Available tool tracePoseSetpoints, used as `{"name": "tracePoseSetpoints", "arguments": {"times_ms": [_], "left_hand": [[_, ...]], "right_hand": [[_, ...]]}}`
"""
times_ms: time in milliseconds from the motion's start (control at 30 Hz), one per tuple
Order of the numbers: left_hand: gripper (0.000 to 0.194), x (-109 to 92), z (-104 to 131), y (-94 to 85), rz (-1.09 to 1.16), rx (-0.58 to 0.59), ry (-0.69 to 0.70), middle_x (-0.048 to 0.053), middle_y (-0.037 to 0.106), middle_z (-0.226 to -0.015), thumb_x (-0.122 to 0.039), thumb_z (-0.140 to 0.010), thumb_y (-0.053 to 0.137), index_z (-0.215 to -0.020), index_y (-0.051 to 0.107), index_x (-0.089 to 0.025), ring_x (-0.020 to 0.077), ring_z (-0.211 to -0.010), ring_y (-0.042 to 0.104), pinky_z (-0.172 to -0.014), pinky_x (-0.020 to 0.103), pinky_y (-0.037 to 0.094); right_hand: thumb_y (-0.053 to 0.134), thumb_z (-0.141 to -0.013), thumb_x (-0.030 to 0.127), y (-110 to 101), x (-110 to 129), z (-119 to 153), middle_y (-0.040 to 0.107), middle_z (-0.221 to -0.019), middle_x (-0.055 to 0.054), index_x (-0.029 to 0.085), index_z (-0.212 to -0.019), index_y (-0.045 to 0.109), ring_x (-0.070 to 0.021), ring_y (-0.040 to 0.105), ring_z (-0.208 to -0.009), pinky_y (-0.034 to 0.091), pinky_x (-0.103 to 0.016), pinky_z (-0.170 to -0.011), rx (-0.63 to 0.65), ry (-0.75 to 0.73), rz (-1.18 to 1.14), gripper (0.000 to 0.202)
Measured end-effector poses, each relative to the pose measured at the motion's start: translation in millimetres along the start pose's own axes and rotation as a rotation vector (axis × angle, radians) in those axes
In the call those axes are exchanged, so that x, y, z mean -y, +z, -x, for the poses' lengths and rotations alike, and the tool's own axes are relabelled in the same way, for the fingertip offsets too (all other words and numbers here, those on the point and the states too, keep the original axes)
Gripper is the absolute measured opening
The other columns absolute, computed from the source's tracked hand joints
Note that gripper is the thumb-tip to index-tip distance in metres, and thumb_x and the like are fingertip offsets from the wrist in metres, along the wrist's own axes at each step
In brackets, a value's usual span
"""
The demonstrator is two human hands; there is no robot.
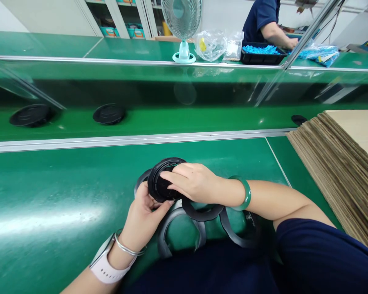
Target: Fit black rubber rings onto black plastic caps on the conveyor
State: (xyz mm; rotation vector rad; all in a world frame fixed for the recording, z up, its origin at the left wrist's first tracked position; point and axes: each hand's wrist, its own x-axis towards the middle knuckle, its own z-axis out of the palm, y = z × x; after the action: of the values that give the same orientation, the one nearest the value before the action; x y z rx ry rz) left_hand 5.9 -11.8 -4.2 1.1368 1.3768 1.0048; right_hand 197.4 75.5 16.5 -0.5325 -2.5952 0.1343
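Note:
A black, round, cup-like part (160,185) with a ridged rim is tilted up in front of me. My left hand (149,208) grips its lower left edge, with the thumb underneath. The closed fingers of my right hand (193,181) reach over the rim and press into its hollow; their tips are partly hidden. Around and below my hands lie loose black rings: a grey-black ring (162,234) nearest me, a dark ring (202,215) under my right wrist, and another ring (233,234) by my body. One more ring (140,179) shows behind the part.
A green conveyor belt (171,120) with black round parts (108,113) runs beyond the table's metal edge (135,141). Stacked cardboard sheets (334,163) stand at right. Farther back are a fan (184,53), a black tray (260,59) of blue pieces and a co-worker's arm (277,36).

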Motion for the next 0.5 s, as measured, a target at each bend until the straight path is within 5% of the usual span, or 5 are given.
{"name": "tracePoseSetpoints", "arguments": {"times_ms": [267,500], "left_hand": [[0.058,1.1,1.1,-1.8,-0.088,-0.003,0.029,0.001,0.073,-0.099,-0.035,-0.080,0.078,-0.126,0.045,-0.025,0.0202,-0.087,0.073,-0.080,0.031,0.062],[0.061,5.0,-1.1,-4.2,-0.080,-0.009,0.050,0.004,0.074,-0.097,-0.041,-0.077,0.081,-0.124,0.046,-0.024,0.0245,-0.089,0.074,-0.084,0.036,0.064]], "right_hand": [[0.054,-0.100,0.009,-0.2,6.8,-1.9,0.058,-0.098,-0.015,0.000,-0.134,0.049,-0.0272,0.055,-0.089,0.055,-0.040,-0.078,0.090,0.032,0.037,0.036],[0.057,-0.104,0.018,-3.0,6.6,-4.9,0.058,-0.101,-0.014,0.004,-0.123,0.059,-0.0268,0.054,-0.096,0.052,-0.039,-0.080,0.048,-0.017,0.088,0.024]]}}
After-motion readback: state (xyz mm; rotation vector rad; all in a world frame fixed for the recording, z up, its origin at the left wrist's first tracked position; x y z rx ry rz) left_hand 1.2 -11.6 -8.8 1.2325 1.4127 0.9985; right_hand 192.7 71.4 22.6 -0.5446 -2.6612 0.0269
